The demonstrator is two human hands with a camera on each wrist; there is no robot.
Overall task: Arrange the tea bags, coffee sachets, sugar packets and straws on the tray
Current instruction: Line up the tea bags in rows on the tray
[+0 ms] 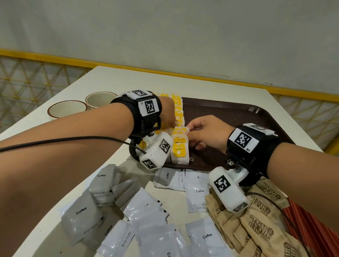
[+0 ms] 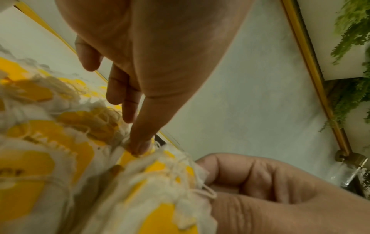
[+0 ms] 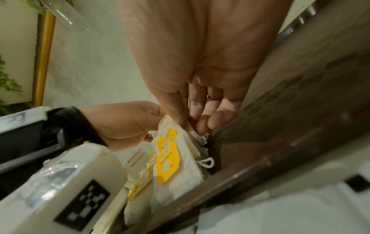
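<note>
**Both hands on tea bags at the tray's left end**

The white worktop (image 1: 109, 78) carries the brown tray (image 1: 234, 112). Coffee sachets (image 1: 168, 236), sugar packets (image 1: 265, 232) and red straws (image 1: 322, 243) lie loose on the worktop in front of it. The tea bags (image 1: 179, 150) lie along the tray's left end. The left hand (image 1: 167, 114) and right hand (image 1: 208, 132) each pinch a tea bag there with thumb and fingertips.
</note>
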